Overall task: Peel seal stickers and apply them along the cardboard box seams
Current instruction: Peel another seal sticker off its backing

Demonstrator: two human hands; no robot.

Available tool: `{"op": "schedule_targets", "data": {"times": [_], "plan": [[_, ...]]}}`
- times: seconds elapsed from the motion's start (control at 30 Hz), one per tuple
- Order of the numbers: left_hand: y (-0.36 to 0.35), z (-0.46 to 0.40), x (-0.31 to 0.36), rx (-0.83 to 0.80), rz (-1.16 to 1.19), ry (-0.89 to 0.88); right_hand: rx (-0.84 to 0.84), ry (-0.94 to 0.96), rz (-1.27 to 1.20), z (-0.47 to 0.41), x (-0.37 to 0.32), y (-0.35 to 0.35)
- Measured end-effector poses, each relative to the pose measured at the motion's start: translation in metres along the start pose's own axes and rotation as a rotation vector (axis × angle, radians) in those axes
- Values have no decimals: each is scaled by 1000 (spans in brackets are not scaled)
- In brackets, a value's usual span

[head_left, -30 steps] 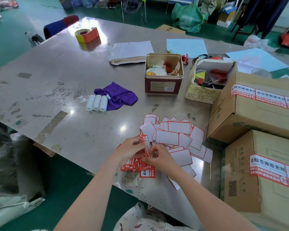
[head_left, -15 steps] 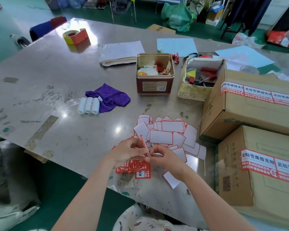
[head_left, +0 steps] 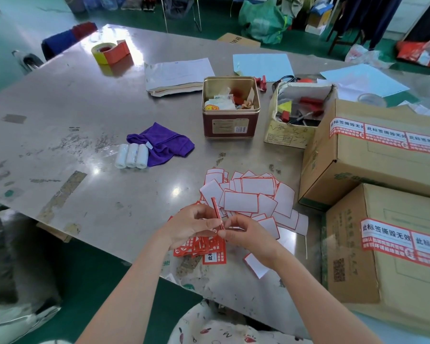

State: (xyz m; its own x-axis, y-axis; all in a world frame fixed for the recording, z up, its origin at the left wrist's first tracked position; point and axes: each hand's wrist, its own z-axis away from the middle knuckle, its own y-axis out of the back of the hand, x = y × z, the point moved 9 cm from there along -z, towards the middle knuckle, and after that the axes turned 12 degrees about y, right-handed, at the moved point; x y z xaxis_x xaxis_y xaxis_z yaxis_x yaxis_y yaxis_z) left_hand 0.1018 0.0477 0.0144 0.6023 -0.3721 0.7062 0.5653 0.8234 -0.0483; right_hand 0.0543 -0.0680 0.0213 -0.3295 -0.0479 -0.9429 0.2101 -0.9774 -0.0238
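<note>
to the right of the hands two cardboard boxes (head_left: 372,155) already carry seal strips. the left hand (head_left: 189,225) and right hand (head_left: 248,234) together pinch one red sticker (head_left: 217,212) edge-on, over spent backings (head_left: 246,202). this looks like the peeling step; next it likely needs lifting free and carrying right to a seam.

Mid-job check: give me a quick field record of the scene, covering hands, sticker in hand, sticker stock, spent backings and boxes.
left hand: pinching the sticker
right hand: pinching the same sticker
sticker: red, edge-on, held above the table
sticker stock: red pile under the hands
spent backings: white red-edged pile, beyond the hands
near box: seal strip on top
far box: seal strip on top
</note>
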Motion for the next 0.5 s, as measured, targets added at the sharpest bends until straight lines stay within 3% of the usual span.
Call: {"op": "schedule_targets", "data": {"times": [0.5], "plan": [[-3,-1,4,-27,37,19,22,-17,-75,0,3,5]]}}
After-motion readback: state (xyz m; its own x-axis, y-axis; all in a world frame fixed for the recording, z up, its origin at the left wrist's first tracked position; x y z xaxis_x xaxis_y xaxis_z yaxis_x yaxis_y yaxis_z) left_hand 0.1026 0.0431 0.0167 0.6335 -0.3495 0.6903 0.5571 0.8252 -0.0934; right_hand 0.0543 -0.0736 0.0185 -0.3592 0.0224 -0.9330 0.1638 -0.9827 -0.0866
